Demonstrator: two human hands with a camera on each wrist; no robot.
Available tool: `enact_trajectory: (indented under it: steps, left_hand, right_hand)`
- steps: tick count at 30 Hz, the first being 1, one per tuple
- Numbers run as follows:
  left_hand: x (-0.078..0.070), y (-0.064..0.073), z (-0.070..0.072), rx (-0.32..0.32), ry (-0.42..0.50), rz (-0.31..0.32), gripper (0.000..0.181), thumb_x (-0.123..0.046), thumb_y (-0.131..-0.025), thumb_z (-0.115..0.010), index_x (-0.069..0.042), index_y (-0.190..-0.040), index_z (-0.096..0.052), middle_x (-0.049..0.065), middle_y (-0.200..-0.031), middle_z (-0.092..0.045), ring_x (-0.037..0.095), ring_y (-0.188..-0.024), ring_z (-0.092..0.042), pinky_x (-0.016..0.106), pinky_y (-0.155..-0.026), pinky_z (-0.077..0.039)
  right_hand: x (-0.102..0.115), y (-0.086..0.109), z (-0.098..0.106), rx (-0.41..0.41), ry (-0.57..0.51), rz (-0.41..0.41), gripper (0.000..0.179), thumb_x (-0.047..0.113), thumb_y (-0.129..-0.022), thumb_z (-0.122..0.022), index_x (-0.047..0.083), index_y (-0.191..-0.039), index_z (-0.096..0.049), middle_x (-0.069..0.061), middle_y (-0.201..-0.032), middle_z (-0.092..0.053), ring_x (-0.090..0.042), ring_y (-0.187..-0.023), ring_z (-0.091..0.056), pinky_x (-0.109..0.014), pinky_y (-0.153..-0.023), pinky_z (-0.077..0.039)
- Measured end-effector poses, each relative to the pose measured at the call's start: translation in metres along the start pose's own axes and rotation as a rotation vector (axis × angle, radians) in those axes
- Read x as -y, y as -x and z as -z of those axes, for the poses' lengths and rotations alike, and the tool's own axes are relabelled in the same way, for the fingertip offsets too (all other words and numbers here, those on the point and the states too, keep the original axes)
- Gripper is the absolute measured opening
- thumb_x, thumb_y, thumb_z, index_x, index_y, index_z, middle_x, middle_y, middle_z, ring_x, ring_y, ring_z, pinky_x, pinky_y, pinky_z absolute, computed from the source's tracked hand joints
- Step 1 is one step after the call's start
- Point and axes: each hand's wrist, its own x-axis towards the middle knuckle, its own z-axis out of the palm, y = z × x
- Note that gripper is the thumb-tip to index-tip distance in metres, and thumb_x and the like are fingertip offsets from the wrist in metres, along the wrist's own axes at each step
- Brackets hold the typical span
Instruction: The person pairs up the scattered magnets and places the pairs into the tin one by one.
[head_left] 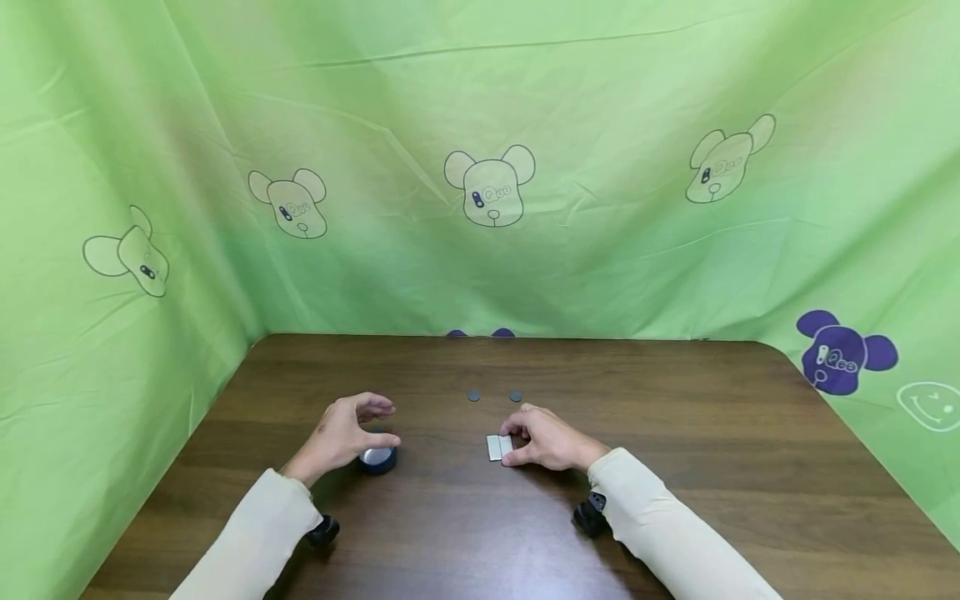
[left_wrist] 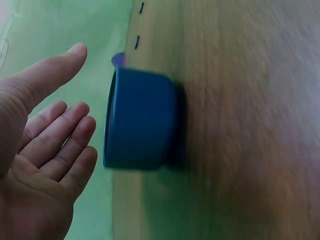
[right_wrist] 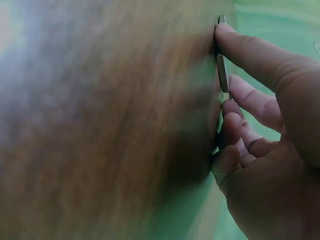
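Observation:
On the table's left side stands a short round blue container (head_left: pixel 381 468) with a silvery top or inside; the left wrist view shows its smooth blue wall (left_wrist: pixel 142 120). My left hand (head_left: pixel 347 431) hovers over it with thumb and fingers spread apart, and in the left wrist view a gap separates the fingertips from the wall. Near the middle, two small white rectangular tiles lie side by side, a left tile (head_left: pixel 493 448) and a right tile (head_left: pixel 506 445). Thumb and fingers of my right hand (head_left: pixel 551 439) pinch the right tile (right_wrist: pixel 223 72) at its near and far ends.
Beyond the tiles lie two small dark grey discs, a left one (head_left: pixel 474 396) and a right one (head_left: pixel 516 397). The brown wooden table (head_left: pixel 450 533) is bordered at the back and sides by a green printed cloth (head_left: pixel 570 275).

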Motion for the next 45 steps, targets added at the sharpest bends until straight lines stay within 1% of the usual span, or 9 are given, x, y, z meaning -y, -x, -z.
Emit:
enact_trajectory:
  steps: [4,6,13,17,23,30,36,42,45]
  left_hand:
    - [0.005,0.005,0.004,0.031,-0.018,0.031,0.051,-0.015,-0.075,-0.089,0.000,-0.118,-0.067,0.011,-0.115,-0.071,0.032,-0.112,-0.063,0.050,-0.096,-0.049]
    - [0.007,0.007,0.004,0.044,-0.016,0.042,0.052,-0.015,-0.075,-0.090,0.000,-0.119,-0.067,0.011,-0.115,-0.071,0.032,-0.112,-0.063,0.050,-0.096,-0.049]
    - [0.015,0.013,0.003,0.066,-0.007,0.047,0.056,-0.015,-0.071,-0.091,0.001,-0.119,-0.066,0.011,-0.115,-0.070,0.032,-0.112,-0.063,0.049,-0.097,-0.048]
    - [0.019,0.017,0.002,0.061,-0.007,0.043,0.057,-0.014,-0.069,-0.093,0.001,-0.118,-0.067,0.011,-0.114,-0.070,0.031,-0.110,-0.064,0.047,-0.096,-0.049]
    - [0.023,0.021,0.001,0.061,0.021,0.044,0.060,-0.013,-0.068,-0.093,0.003,-0.119,-0.065,0.013,-0.115,-0.069,0.031,-0.110,-0.064,0.044,-0.096,-0.050]
    - [0.027,0.025,-0.001,0.043,0.046,0.061,0.063,-0.011,-0.067,-0.093,0.005,-0.120,-0.063,0.016,-0.116,-0.067,0.033,-0.109,-0.064,0.045,-0.096,-0.051]
    - [0.030,0.027,-0.002,0.039,0.071,0.073,0.065,-0.011,-0.067,-0.093,0.005,-0.121,-0.063,0.015,-0.116,-0.067,0.031,-0.107,-0.065,0.042,-0.094,-0.052]
    - [0.035,0.027,-0.002,0.040,0.117,0.068,0.065,-0.009,-0.068,-0.092,0.006,-0.123,-0.061,0.017,-0.118,-0.066,0.031,-0.110,-0.064,0.039,-0.095,-0.051]
    - [0.036,0.027,-0.002,0.041,0.135,0.053,0.065,-0.007,-0.069,-0.092,0.007,-0.124,-0.060,0.018,-0.118,-0.066,0.032,-0.110,-0.064,0.040,-0.096,-0.051]
  right_hand:
    - [0.001,-0.001,0.000,0.010,0.007,-0.024,0.031,0.022,-0.076,-0.087,0.006,-0.095,-0.068,0.002,-0.085,-0.053,-0.009,-0.078,-0.047,-0.024,-0.070,-0.042]
    - [0.000,-0.002,-0.001,0.015,-0.013,-0.034,0.032,0.020,-0.076,-0.087,0.006,-0.094,-0.066,0.002,-0.085,-0.054,-0.009,-0.078,-0.049,-0.024,-0.070,-0.043]
    - [0.001,-0.003,-0.001,0.036,-0.163,-0.075,0.032,0.013,-0.074,-0.088,0.006,-0.092,-0.063,0.004,-0.078,-0.060,-0.007,-0.071,-0.053,-0.024,-0.066,-0.047]
    - [0.001,-0.003,0.000,0.031,-0.178,-0.055,0.029,0.012,-0.076,-0.086,0.005,-0.091,-0.062,0.006,-0.076,-0.060,-0.005,-0.070,-0.053,-0.024,-0.065,-0.046]
    - [0.001,-0.007,0.002,0.056,-0.183,-0.108,0.025,0.011,-0.079,-0.084,0.004,-0.094,-0.066,0.005,-0.078,-0.062,-0.008,-0.073,-0.054,-0.024,-0.067,-0.046]
    - [0.002,-0.007,0.003,0.086,-0.194,-0.078,0.022,0.011,-0.084,-0.080,0.001,-0.102,-0.072,0.006,-0.077,-0.066,-0.003,-0.070,-0.054,-0.022,-0.064,-0.046]
    - [0.004,-0.008,0.001,0.084,-0.206,-0.105,0.009,0.014,-0.091,-0.072,0.005,-0.094,-0.074,0.008,-0.075,-0.065,-0.005,-0.068,-0.053,-0.022,-0.064,-0.044]
    - [0.005,-0.010,0.003,0.101,-0.345,-0.164,0.012,0.011,-0.092,-0.069,0.000,-0.087,-0.071,0.003,-0.070,-0.064,-0.007,-0.059,-0.052,-0.021,-0.056,-0.045]
    - [0.004,-0.010,0.005,0.116,-0.426,-0.218,0.013,0.011,-0.093,-0.067,-0.001,-0.087,-0.069,0.000,-0.068,-0.064,-0.008,-0.055,-0.054,-0.020,-0.050,-0.042]
